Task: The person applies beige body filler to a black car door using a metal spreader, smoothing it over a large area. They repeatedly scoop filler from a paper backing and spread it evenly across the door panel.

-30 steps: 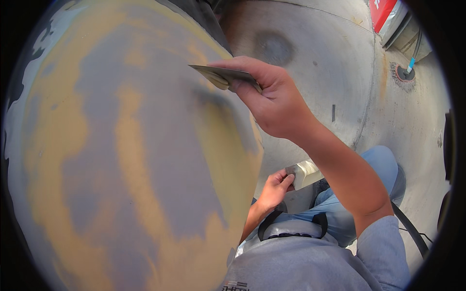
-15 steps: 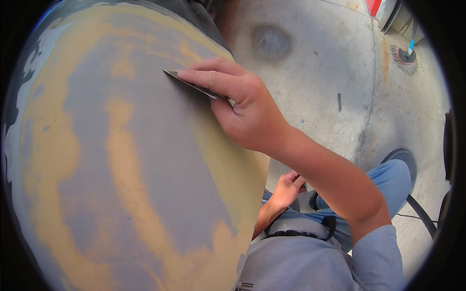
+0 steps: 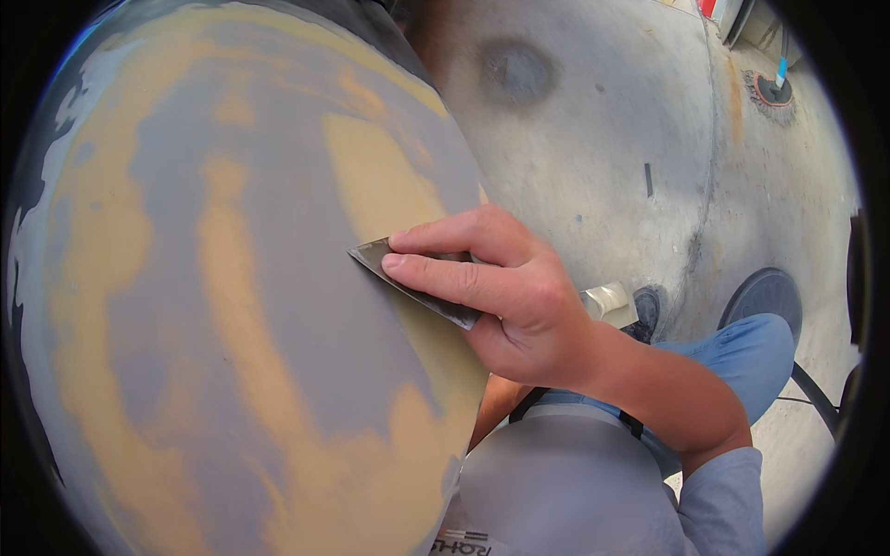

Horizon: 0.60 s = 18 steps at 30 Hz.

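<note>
No open container is showing clearly; the only candidate is a small pale object (image 3: 607, 301) lying beyond the right hand's knuckles, too hidden to tell what it is or whether anything is in it. The right hand (image 3: 505, 296) is closing its fingers and thumb firmly around a thin, flat metal scraper blade (image 3: 408, 283), the fingertips (image 3: 397, 262) pressing on its upper face and the blade's long edge lying against the large curved body panel (image 3: 232, 306). That panel is filling the left side of the view, its grey surface showing broad yellow-tan patches of filler, and the blade is sitting near the panel's right-hand curve. The left hand is mostly hidden behind the right forearm and the panel; only a strip of forearm (image 3: 491, 412) is showing, so whether it is gripping anything cannot be told. Beyond the panel, a grey concrete floor (image 3: 593, 139) is stretching away, marked with a dark round stain (image 3: 516, 69) and a round drain cover (image 3: 771, 88) toward the upper right. Compared with half a second ago, the right hand and blade are sitting lower on the panel, and the left hand's fingers are no longer visible.
</note>
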Each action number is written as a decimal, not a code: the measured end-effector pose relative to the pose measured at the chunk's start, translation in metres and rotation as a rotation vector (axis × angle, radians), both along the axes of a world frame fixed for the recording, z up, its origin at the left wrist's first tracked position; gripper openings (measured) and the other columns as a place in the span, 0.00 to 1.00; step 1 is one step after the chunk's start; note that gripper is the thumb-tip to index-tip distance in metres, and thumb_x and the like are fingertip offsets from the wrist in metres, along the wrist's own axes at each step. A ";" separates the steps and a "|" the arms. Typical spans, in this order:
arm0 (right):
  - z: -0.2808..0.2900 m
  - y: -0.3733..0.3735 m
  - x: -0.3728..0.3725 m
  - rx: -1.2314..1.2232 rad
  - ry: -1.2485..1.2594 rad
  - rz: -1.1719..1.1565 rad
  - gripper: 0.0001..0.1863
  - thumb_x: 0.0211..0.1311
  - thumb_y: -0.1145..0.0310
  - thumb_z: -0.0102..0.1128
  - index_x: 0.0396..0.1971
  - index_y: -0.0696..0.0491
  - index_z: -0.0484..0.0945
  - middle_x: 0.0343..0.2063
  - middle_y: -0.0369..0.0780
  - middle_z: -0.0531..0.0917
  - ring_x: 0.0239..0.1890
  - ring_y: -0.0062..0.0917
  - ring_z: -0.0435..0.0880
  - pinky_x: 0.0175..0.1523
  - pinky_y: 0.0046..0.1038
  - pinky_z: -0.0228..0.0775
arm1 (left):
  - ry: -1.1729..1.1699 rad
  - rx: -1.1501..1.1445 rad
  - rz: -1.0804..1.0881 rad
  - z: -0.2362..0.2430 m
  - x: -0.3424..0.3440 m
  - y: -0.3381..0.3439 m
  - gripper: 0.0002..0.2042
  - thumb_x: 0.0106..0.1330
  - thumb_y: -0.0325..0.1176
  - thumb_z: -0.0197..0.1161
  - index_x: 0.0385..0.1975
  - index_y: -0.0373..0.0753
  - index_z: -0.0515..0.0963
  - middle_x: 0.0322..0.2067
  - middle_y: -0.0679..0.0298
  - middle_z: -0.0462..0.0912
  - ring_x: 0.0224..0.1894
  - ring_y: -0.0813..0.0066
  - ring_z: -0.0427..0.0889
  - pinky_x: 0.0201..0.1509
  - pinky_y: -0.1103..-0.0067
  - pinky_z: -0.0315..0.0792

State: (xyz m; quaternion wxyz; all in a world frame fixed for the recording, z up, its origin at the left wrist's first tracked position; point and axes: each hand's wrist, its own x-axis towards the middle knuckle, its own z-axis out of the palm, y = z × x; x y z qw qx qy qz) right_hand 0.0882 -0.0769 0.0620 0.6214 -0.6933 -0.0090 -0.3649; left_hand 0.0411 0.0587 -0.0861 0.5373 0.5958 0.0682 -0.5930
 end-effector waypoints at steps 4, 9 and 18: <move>-0.003 0.019 -0.044 -0.014 0.016 0.015 0.24 0.53 0.84 0.72 0.52 0.55 0.90 0.53 0.44 0.87 0.49 0.37 0.86 0.54 0.34 0.79 | 0.001 0.020 0.000 -0.026 -0.006 0.006 0.12 0.80 0.31 0.58 0.54 0.32 0.81 0.46 0.61 0.86 0.48 0.73 0.87 0.54 0.75 0.84; 0.011 0.036 -0.087 -0.022 0.032 0.005 0.29 0.42 0.84 0.68 0.51 0.55 0.89 0.51 0.41 0.87 0.49 0.39 0.85 0.52 0.37 0.81 | 0.019 0.116 0.018 -0.030 -0.002 0.001 0.12 0.79 0.31 0.58 0.55 0.31 0.80 0.47 0.60 0.86 0.48 0.71 0.87 0.54 0.73 0.84; 0.017 0.059 -0.149 -0.056 0.043 -0.049 0.21 0.54 0.78 0.70 0.49 0.50 0.90 0.51 0.40 0.89 0.51 0.39 0.87 0.55 0.39 0.83 | -0.033 0.026 0.119 -0.013 -0.009 -0.001 0.13 0.79 0.31 0.58 0.55 0.32 0.81 0.48 0.61 0.87 0.47 0.72 0.88 0.56 0.74 0.84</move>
